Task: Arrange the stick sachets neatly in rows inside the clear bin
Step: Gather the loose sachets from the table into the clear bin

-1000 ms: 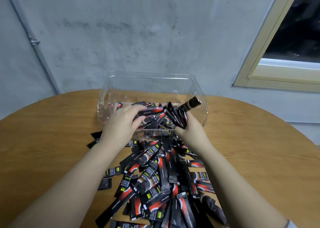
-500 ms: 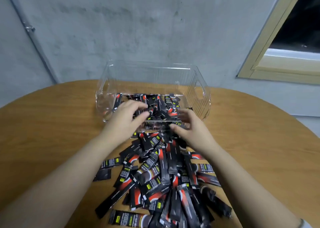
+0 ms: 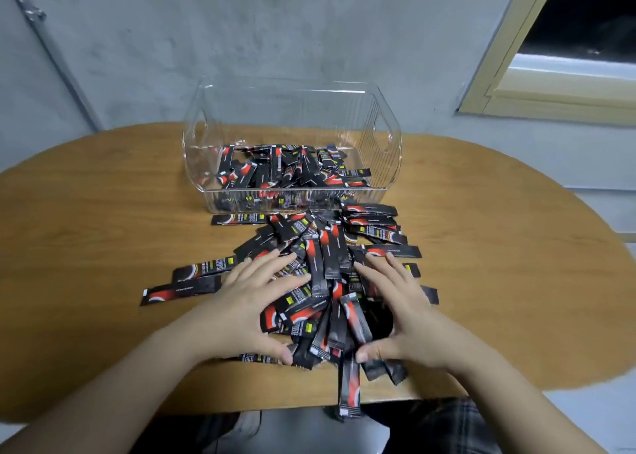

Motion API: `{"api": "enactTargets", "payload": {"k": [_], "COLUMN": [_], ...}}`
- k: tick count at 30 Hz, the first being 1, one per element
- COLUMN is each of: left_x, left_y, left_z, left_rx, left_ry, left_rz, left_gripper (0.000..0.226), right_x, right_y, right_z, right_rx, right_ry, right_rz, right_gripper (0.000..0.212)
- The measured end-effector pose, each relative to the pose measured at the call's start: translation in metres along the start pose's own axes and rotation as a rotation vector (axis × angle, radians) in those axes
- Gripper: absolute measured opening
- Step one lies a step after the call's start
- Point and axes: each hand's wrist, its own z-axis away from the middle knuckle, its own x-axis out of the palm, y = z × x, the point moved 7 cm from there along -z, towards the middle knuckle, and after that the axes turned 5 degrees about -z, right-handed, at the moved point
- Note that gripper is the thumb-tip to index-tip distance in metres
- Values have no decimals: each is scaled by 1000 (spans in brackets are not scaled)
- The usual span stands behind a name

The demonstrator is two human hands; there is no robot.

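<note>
A clear plastic bin [image 3: 382, 133] stands at the far side of the round wooden table [image 3: 103, 212]. Several black-and-red stick sachets [image 3: 285, 171] lie inside it, roughly lengthwise but overlapping. A loose pile of the same sachets [image 3: 327, 257] spreads on the table between the bin and me. My left hand [image 3: 247, 302] rests spread on the pile's left side, my right hand [image 3: 399, 309] on its right side. Both cup the near part of the pile with fingers apart; neither has lifted a sachet.
One sachet [image 3: 349, 391] hangs over the table's near edge. Stray sachets [image 3: 182, 290] lie to the left of the pile. A grey wall rises behind the table, with a window frame [image 3: 516, 74] at the upper right. Bare wood lies to the left and right.
Both hands have pulled back out of the bin to the near pile. The sachets my right hand held a second ago now lie in the bin. The camera has tilted down.
</note>
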Motion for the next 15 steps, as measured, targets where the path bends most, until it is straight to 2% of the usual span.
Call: {"api": "enactTargets", "payload": {"k": [4, 7, 10, 15], "left_x": [12, 15, 7, -3], "left_y": [8, 4, 1, -10], "left_z": [1, -5, -12, -13], "left_rx": [31, -8, -70, -279], "left_ry": [24, 88, 194, 346], "left_rz": [-161, -156, -111, -115], "left_gripper": [97, 94, 91, 80], "right_x": [14, 25, 18, 4], "right_y": [8, 7, 9, 14], "right_z": [12, 6, -12, -30], "right_rx": [57, 117, 205, 301], "right_ry": [-12, -14, 106, 357], "right_rz": [84, 109, 70, 31], "right_gripper": [116, 121, 116, 95]}}
